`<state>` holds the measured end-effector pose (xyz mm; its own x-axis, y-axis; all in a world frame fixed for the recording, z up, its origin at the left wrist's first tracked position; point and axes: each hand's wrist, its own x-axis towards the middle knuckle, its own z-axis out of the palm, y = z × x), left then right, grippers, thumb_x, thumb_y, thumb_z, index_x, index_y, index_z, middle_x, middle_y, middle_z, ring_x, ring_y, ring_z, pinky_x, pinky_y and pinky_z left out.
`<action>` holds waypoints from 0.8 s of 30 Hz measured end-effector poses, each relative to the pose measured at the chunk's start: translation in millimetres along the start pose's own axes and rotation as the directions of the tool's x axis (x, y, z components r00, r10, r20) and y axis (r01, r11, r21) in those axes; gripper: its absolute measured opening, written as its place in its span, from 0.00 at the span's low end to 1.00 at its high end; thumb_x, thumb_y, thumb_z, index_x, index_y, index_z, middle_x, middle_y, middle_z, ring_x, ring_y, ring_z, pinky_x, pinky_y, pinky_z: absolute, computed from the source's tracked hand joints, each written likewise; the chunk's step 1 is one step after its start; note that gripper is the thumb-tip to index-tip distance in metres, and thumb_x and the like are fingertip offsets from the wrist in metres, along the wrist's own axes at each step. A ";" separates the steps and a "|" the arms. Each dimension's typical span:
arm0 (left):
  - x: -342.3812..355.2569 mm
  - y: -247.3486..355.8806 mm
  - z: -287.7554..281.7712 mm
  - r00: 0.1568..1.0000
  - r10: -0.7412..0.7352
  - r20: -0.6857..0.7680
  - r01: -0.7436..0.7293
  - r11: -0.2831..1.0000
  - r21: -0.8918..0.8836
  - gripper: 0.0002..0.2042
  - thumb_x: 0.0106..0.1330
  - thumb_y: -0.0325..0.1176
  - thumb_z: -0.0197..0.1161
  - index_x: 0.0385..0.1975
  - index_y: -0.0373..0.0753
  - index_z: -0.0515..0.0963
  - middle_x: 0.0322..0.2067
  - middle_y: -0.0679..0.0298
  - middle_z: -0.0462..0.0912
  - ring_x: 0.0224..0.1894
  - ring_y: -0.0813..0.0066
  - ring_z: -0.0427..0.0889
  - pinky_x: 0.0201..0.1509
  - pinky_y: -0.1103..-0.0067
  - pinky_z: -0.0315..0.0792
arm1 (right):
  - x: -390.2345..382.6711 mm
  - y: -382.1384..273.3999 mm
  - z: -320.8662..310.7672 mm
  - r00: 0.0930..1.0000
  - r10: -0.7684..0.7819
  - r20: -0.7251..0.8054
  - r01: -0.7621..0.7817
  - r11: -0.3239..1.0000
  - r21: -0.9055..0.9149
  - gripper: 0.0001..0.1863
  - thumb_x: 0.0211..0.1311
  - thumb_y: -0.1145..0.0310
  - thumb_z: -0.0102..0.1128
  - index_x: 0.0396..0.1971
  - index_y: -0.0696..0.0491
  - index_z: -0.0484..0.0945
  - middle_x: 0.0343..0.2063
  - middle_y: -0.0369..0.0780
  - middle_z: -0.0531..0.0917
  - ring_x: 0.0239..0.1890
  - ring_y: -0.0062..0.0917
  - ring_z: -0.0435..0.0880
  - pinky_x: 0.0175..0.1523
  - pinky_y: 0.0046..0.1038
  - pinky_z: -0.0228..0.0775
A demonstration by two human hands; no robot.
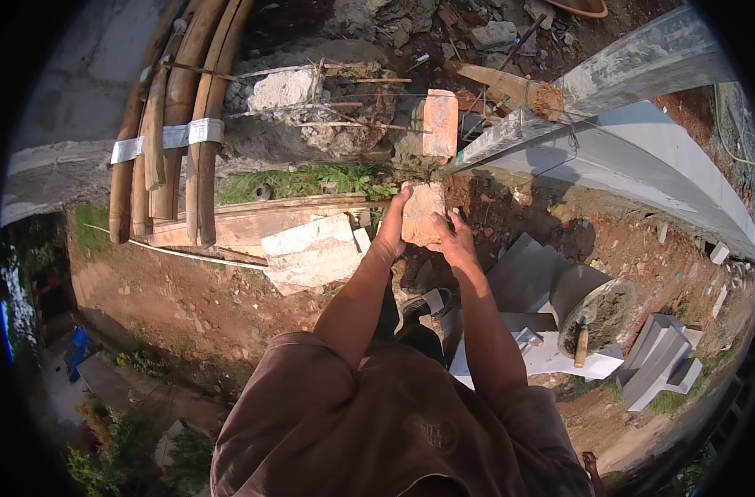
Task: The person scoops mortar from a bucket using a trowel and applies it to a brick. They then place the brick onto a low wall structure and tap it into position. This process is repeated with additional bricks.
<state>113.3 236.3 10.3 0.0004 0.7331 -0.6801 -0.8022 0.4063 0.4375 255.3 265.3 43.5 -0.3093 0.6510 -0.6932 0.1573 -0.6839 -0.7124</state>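
Note:
An orange-red brick (423, 207) is held between both hands in front of my body. My left hand (394, 224) is closed along its left side, thumb toward the top corner. On its lower right edge, the fingers of my right hand (454, 240) are closed. Just beyond lies a second orange brick (440, 124) at the end of a rubble and concrete footing (336, 116), next to a thin string line. To the lower right stands a grey bucket (580, 290) containing mortar, with a wooden-handled trowel (582, 344) at its rim.
Bundled wooden poles (179, 124) stand at the upper left. Planks (228, 224) and a pale broken slab (315, 253) lie left of my arms. A long grey beam (609, 74) slants in from the upper right. Grey blocks (659, 360) rest on the soil at right.

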 end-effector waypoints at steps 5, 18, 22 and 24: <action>32.6 38.3 -3.8 0.969 -0.082 -0.234 0.147 0.950 0.274 0.35 0.59 0.62 0.50 0.58 0.41 0.61 0.57 0.56 0.65 0.53 0.64 0.71 0.53 0.67 0.67 | 90.5 -9.6 22.5 0.933 -0.307 -0.190 0.241 0.921 -0.306 0.35 0.56 0.55 0.61 0.56 0.62 0.63 0.48 0.47 0.75 0.50 0.30 0.75 0.45 0.30 0.71; 86.8 65.6 -46.7 0.962 -0.042 -0.269 0.134 0.932 0.337 0.22 0.63 0.52 0.54 0.46 0.40 0.71 0.43 0.61 0.77 0.43 0.70 0.78 0.44 0.75 0.69 | 201.6 -57.7 84.0 0.780 -0.490 -0.390 0.141 0.744 -0.653 0.29 0.52 0.60 0.63 0.51 0.57 0.66 0.40 0.48 0.78 0.43 0.40 0.77 0.48 0.35 0.67; 108.2 70.8 -47.6 0.969 -0.020 -0.246 0.088 0.959 0.269 0.23 0.64 0.51 0.54 0.48 0.38 0.70 0.44 0.60 0.77 0.46 0.69 0.76 0.45 0.74 0.69 | 222.5 -57.3 90.6 0.819 -0.418 -0.393 0.133 0.804 -0.580 0.29 0.51 0.62 0.62 0.52 0.56 0.65 0.44 0.49 0.75 0.47 0.41 0.75 0.50 0.36 0.66; 125.6 66.6 -48.4 0.964 0.005 -0.267 0.045 0.982 0.181 0.25 0.65 0.52 0.52 0.49 0.36 0.69 0.46 0.59 0.76 0.47 0.68 0.75 0.48 0.70 0.69 | 231.5 -52.2 90.3 0.835 -0.399 -0.379 0.160 0.835 -0.526 0.29 0.49 0.65 0.62 0.52 0.56 0.65 0.46 0.48 0.74 0.48 0.42 0.74 0.51 0.37 0.66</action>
<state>30.9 329.1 -74.5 -0.1627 0.5627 -0.8105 -0.6802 0.5311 0.5052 90.8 421.9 -70.0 0.0346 0.9412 -0.3362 0.5756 -0.2938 -0.7631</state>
